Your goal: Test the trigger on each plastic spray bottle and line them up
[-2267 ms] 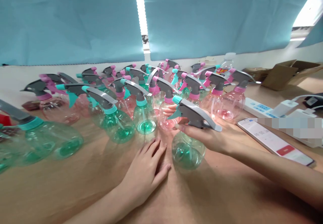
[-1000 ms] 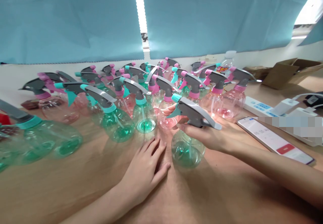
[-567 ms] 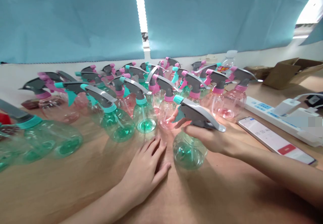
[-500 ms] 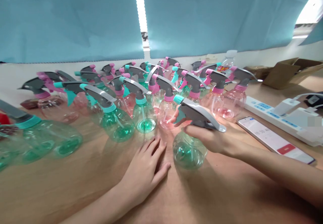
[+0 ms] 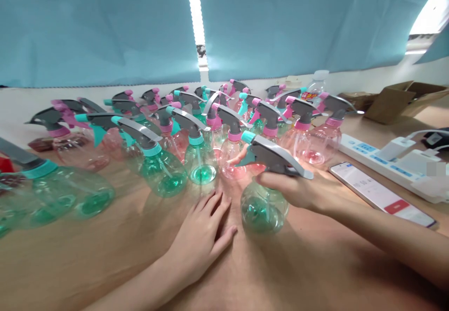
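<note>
A clear green spray bottle (image 5: 264, 210) with a grey head and teal nozzle stands upright on the wooden table. My right hand (image 5: 293, 187) is wrapped round its neck from the right, just under the head, with a fingertip showing in front of the teal trigger (image 5: 246, 155). The other fingers are mostly hidden behind the bottle. Palm down, my left hand (image 5: 205, 227) lies flat on the table to the left of this bottle, fingers stretched out and holding nothing. Closest beyond its fingertips is another green spray bottle (image 5: 200, 163).
Several green and pink spray bottles (image 5: 163, 173) crowd the back and left. At right lie a phone (image 5: 379, 191) and a white power strip (image 5: 382, 159) with plugged-in chargers. Behind them is an open cardboard box (image 5: 400, 103). A blue cloth (image 5: 105, 30) hangs at the back.
The trigger of the held spray bottle has swung forward, away from the neck, along with the fingertip on it. My right hand keeps its hold, and my left hand has stayed still.
</note>
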Demonstrator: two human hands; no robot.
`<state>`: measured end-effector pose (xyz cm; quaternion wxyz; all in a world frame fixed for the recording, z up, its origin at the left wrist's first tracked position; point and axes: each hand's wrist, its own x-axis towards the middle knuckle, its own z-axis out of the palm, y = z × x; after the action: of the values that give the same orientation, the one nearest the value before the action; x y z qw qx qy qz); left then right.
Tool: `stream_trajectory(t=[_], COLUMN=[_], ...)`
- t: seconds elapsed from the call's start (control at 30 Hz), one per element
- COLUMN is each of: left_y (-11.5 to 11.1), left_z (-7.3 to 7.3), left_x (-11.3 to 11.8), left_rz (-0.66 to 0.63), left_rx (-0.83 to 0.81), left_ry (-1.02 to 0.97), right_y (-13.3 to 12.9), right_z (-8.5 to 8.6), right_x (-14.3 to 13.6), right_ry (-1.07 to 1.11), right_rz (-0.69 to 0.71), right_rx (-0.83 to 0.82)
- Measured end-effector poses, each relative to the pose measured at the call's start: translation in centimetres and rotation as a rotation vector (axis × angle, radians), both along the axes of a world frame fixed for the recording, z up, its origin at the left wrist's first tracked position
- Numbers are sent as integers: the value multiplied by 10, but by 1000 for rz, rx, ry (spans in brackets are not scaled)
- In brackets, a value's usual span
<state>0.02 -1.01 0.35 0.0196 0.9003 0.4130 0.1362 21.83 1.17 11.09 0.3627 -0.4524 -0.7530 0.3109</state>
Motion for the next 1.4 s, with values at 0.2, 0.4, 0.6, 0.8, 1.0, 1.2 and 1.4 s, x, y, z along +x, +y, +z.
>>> stream_trajectory(t=[0.2, 0.4, 0.6, 0.8, 1.0, 1.2, 1.4], left_y=[0, 0, 0, -1, 0, 0, -1], left_z=[3, 5, 8, 9, 8, 5, 8], left_x=[2, 1, 1, 2, 2, 1, 2], left_rz=[-2, 6, 16, 15, 21, 15, 22], left_rx=[-19, -36, -52, -61, -69, -58, -69], left_ry=[2, 11, 34, 8, 13, -6, 4], right_y=[5, 9, 8, 8, 8, 9, 12], right_z=[-10, -26, -21, -21, -17, -17, -23], right_x=[-6, -3, -4, -3, -5, -5, -5], right_ry=[152, 47, 35, 45, 83, 134, 248], right_rz=[56, -101, -3, -16, 53, 85, 108], right_rx=[-24, 114, 94, 90, 58, 43, 22])
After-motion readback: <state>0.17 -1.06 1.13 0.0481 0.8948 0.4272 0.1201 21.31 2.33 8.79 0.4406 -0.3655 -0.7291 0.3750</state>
